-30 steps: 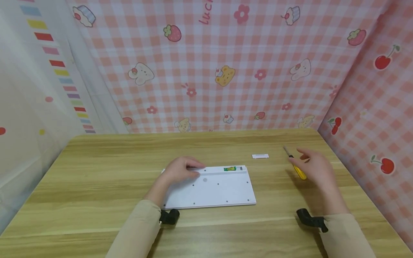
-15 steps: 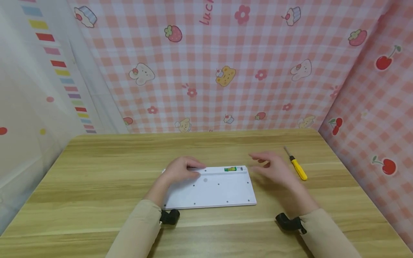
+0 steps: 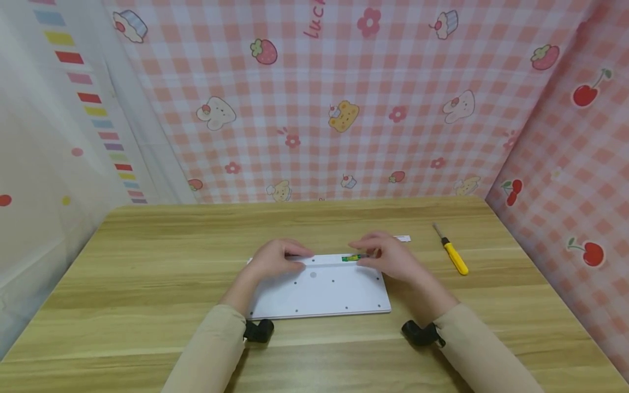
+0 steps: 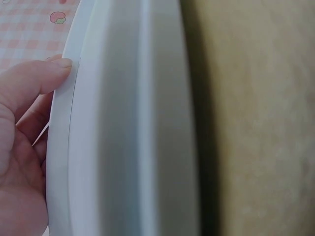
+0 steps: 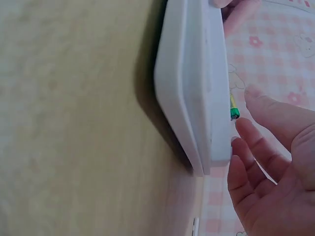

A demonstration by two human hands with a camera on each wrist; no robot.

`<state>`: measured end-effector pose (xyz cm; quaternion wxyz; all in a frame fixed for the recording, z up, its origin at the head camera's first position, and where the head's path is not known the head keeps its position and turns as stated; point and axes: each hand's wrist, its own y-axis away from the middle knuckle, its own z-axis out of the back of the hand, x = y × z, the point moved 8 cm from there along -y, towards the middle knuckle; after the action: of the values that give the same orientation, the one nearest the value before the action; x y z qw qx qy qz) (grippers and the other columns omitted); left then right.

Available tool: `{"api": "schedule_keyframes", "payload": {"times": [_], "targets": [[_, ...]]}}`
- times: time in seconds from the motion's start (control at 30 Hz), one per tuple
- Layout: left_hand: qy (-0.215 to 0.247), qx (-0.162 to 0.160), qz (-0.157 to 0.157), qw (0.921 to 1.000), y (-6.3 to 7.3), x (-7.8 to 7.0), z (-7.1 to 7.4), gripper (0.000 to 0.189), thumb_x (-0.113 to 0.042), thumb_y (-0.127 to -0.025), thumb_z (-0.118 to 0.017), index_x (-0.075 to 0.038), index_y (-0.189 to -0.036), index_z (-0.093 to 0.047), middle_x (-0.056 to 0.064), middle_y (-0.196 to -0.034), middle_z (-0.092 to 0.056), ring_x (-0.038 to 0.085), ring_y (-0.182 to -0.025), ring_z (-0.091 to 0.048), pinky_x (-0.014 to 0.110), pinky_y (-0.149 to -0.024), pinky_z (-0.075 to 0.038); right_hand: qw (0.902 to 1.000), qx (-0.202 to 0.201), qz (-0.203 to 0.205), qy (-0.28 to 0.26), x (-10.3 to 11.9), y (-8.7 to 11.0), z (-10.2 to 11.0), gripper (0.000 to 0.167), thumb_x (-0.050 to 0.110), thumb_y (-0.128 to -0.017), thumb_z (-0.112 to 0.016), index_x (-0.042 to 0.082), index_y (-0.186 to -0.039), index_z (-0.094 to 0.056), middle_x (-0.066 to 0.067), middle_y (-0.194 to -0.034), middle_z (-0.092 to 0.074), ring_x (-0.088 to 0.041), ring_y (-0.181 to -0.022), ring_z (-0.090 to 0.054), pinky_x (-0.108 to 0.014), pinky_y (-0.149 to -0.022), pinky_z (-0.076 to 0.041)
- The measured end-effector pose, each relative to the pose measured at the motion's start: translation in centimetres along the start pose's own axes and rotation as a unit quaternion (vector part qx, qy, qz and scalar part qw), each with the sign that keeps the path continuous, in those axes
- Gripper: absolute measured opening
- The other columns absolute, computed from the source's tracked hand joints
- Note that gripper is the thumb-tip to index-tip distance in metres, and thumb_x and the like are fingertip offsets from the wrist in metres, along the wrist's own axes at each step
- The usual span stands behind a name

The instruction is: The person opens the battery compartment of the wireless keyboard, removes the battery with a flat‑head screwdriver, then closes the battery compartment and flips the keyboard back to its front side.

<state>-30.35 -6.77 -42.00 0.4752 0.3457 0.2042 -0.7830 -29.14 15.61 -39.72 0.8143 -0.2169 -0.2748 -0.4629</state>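
A white keyboard (image 3: 319, 292) lies underside up on the table, its screw holes showing. My left hand (image 3: 275, 261) grips its far edge, thumb on top and fingers behind, as the left wrist view shows too. Near the far right corner, a green and yellow battery (image 3: 351, 257) sits in the slot; in the right wrist view the battery's end (image 5: 234, 113) sticks up above the keyboard's surface. My right hand (image 3: 393, 259) is at that corner, thumb and fingers spread around the battery's end, with a small gap to it. The slot's right part is hidden by this hand.
A small white battery cover (image 3: 404, 238) lies behind my right hand, partly hidden by it. To the right rests a screwdriver (image 3: 454, 256) with a yellow handle. A pink checked cloth (image 3: 314, 109) hangs along the table's back edge.
My right hand has moved left from beside the screwdriver, past the white cover, to the battery at the keyboard's corner. The left hand and the keyboard have stayed in place.
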Motion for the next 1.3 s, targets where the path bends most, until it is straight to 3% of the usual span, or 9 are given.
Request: {"api": "schedule_keyframes", "payload": {"times": [0.3, 0.67, 0.93, 1.13, 1.3], "targets": [[0.001, -0.001, -0.002, 1.0000, 0.0, 0.0, 0.0, 0.031, -0.009, -0.084, -0.078, -0.018, -0.113, -0.076, 0.001, -0.119, -0.069, 0.023, -0.115, -0.061, 0.043, -0.104, -0.044, 0.9999, 0.004, -0.009, -0.014, -0.4, -0.7, -0.4, 0.030, 0.006, -0.087, -0.076, 0.011, -0.117, -0.075, -0.001, -0.104, -0.063, -0.016, -0.082, -0.055, -0.031, -0.071, -0.049], [0.002, -0.002, -0.005, 1.0000, 0.0, 0.0, 0.0, 0.030, -0.009, -0.084, -0.077, -0.018, -0.113, -0.076, 0.002, -0.120, -0.069, 0.024, -0.116, -0.060, 0.043, -0.105, -0.044, 0.9998, 0.000, -0.018, -0.007, -0.7, -1.0, -0.7, 0.025, 0.003, -0.089, -0.073, 0.015, -0.110, -0.078, 0.001, -0.101, -0.064, -0.016, -0.086, -0.056, -0.030, -0.071, -0.048], [-0.003, -0.001, -0.022, 0.9998, 0.1, -0.3, 0.0, 0.030, -0.008, -0.084, -0.077, -0.015, -0.113, -0.076, 0.003, -0.118, -0.069, 0.024, -0.114, -0.061, 0.043, -0.103, -0.045, 0.9998, 0.012, -0.002, 0.017, -0.7, -0.9, -0.4, 0.026, 0.001, -0.089, -0.071, 0.014, -0.111, -0.078, 0.003, -0.096, -0.063, -0.015, -0.083, -0.054, -0.029, -0.070, -0.049], [-0.008, 0.000, -0.021, 0.9998, 0.1, -0.3, 0.0, 0.030, -0.009, -0.084, -0.077, -0.015, -0.113, -0.076, 0.003, -0.119, -0.069, 0.025, -0.115, -0.061, 0.044, -0.104, -0.044, 0.9997, 0.005, 0.011, 0.022, -1.4, -1.1, 0.8, 0.024, 0.000, -0.091, -0.069, 0.012, -0.110, -0.078, 0.000, -0.100, -0.068, -0.017, -0.087, -0.059, -0.031, -0.073, -0.051], [-0.008, 0.002, -0.003, 1.0000, 0.1, -0.2, 0.0, 0.031, -0.010, -0.084, -0.077, -0.018, -0.114, -0.076, 0.003, -0.122, -0.068, 0.025, -0.117, -0.059, 0.044, -0.106, -0.042, 0.9997, -0.010, -0.015, -0.015, -3.0, -2.3, 2.7, 0.024, -0.001, -0.093, -0.065, 0.007, -0.112, -0.076, -0.009, -0.107, -0.069, -0.020, -0.092, -0.060, -0.031, -0.077, -0.052]]}}
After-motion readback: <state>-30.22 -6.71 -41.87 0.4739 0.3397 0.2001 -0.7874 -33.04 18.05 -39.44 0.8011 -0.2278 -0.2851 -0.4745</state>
